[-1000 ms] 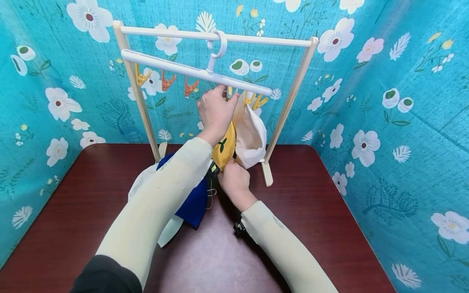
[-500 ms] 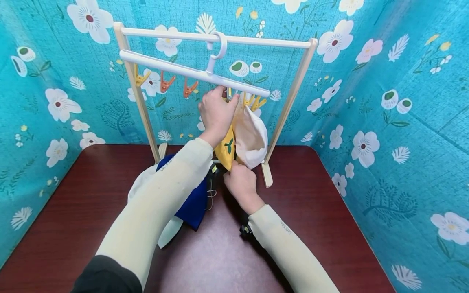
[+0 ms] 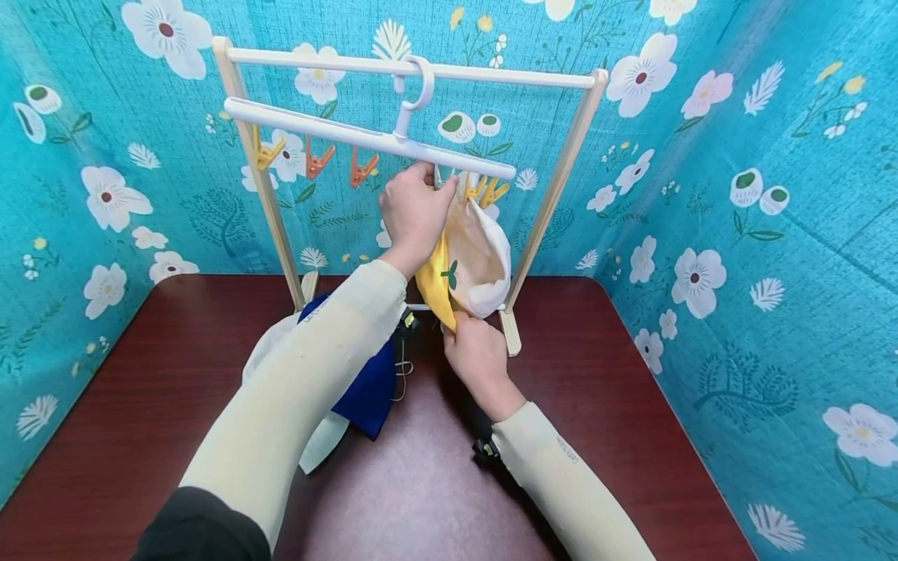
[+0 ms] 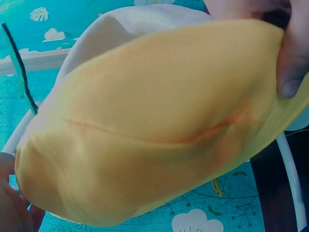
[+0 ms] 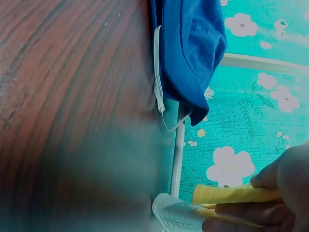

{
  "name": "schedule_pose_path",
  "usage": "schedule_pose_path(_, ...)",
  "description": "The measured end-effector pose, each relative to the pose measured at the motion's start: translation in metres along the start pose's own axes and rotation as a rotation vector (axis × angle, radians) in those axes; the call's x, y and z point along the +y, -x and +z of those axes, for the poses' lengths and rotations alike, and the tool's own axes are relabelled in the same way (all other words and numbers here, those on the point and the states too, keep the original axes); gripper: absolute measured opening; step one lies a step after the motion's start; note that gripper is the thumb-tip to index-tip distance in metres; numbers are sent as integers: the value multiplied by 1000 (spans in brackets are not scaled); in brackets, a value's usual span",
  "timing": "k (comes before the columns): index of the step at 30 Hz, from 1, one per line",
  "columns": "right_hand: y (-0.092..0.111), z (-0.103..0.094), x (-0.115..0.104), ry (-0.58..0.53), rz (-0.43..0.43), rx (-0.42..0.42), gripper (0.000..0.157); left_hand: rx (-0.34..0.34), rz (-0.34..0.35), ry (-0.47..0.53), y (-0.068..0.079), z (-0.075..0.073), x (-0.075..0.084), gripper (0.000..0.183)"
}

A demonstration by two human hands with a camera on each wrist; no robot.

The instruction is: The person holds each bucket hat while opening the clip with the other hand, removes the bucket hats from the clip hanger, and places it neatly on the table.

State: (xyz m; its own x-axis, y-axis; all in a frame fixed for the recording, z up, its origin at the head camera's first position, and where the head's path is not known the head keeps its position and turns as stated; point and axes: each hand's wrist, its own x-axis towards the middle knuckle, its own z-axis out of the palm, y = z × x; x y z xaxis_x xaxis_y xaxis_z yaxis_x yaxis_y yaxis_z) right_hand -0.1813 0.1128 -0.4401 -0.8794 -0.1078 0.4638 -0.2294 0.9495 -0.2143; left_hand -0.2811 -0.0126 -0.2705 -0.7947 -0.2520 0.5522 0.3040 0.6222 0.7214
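Flowered turquoise backdrop (image 3: pixel 694 199) round a dark red table (image 3: pixel 596 374); wooden rack (image 3: pixel 561 175) on it; white hanger (image 3: pixel 316 126) hooked on the rack's top bar, tilted down to the right; blue cloth (image 3: pixel 368 393) on the table, partly behind the left forearm; cream cloth (image 3: pixel 487 265) clipped under the hanger's right end, sagging open; yellow cloth item (image 4: pixel 145 111) just beside it, below the hanger; bright yellow, soft, bulging, curved seam across its side, green sprout (image 3: pixel 450 273) sticking out; left hand (image 3: pixel 415 214) pinches its upper edge, thumb in front, other fingertips mostly hidden; right hand (image 3: pixel 479 351) pinches its lower end between thumb and curled fingers; yellow clips (image 3: pixel 495 192) grip the cream cloth; orange clips (image 3: pixel 319 159) dangle left of the hands.
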Motion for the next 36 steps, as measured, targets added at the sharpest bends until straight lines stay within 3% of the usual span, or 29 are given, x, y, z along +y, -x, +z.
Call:
schedule_pose_path(15,5,-9,2,-12,-3,-16,22,-29,17,-57,-1,-5,4,39)
schedule_pose_path(36,12,-20,6,-32,-76,61,26,-41,44,-63,-4,-7,2,41)
